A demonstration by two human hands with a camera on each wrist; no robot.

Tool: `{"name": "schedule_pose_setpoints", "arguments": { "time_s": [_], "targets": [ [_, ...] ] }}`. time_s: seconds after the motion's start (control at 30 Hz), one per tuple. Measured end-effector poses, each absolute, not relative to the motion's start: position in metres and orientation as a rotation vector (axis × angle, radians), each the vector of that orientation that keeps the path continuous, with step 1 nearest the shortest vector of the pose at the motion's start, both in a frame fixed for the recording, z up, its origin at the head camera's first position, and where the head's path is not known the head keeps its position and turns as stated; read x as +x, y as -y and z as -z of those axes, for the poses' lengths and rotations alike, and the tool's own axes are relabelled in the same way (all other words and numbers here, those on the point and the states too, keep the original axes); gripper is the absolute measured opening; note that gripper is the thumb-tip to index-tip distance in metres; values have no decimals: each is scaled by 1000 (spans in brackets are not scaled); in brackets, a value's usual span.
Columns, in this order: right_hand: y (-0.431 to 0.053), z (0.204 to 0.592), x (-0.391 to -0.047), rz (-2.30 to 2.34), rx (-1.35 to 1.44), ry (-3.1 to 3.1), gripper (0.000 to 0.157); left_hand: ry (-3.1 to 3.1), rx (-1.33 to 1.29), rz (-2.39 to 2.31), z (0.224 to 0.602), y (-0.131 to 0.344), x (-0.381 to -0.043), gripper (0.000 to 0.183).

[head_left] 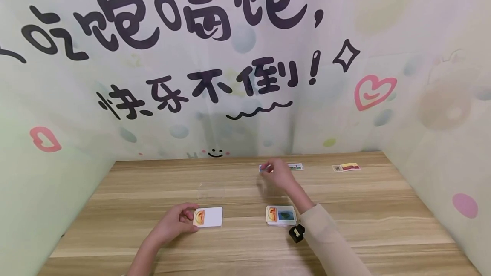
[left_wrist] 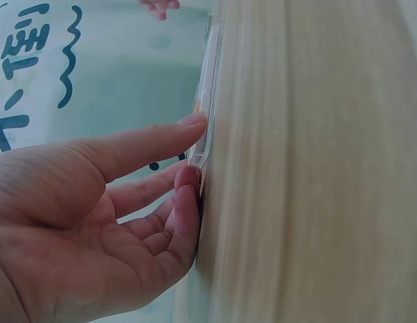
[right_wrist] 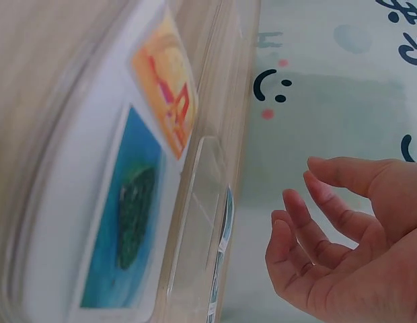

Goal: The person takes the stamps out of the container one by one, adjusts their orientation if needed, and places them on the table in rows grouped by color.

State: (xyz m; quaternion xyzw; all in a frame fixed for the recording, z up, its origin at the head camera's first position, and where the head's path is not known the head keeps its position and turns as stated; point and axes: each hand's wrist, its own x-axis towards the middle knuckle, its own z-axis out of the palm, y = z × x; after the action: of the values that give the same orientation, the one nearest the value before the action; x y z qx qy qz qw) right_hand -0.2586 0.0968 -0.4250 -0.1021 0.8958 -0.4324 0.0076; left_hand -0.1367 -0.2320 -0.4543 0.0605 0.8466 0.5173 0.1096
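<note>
My left hand holds the near-left edge of a shallow clear case between thumb and fingers. In that case lies a white card with an orange picture at its left. My right hand hangs above the back of the table, its fingers loosely curled around nothing. Below it, a strip with small pictures is partly hidden by the hand. Closer to me sits a second stack of cards, its top bearing an orange picture and a blue one with a dark green shape.
Two clear plastic covers lie behind the stacks, one partly under the right hand. A small picture strip rests at the back right. Beside the right stack is a small black object. A printed curtain bounds the wooden table.
</note>
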Motion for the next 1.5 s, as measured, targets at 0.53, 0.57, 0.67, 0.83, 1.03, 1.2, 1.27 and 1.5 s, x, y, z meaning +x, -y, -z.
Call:
{"name": "schedule_pose_setpoints", "arguments": {
  "time_s": [0.53, 0.57, 0.67, 0.83, 1.03, 1.2, 1.27, 1.5],
  "targets": [
    [-82, 421, -246, 1384, -379, -2784, 4, -2500, 176, -1523, 453, 231, -137, 58],
    [-81, 421, -245, 1377, -383, -2788, 4, -2500, 180, -1525, 453, 231, -137, 58],
    [-78, 421, -243, 1371, -375, -2787, 4, -2495, 188, -1528, 453, 232, -137, 58],
    [-73, 420, -238, 1395, -380, -2765, 5, -2483, 193, -1534, 452, 232, -137, 58],
    [-65, 421, -236, 1410, -389, -2723, 5, -2489, 186, -1528, 452, 232, -137, 57],
    [-60, 421, -235, 1414, -389, -2693, 5, -2495, 194, -1525, 452, 231, -137, 56],
    [-58, 421, -234, 1419, -384, -2682, 5, -2499, 198, -1520, 451, 231, -137, 56],
    [-52, 422, -230, 1428, -403, -2664, 5, -2498, 213, -1521, 452, 231, -136, 56]
  ]
}}
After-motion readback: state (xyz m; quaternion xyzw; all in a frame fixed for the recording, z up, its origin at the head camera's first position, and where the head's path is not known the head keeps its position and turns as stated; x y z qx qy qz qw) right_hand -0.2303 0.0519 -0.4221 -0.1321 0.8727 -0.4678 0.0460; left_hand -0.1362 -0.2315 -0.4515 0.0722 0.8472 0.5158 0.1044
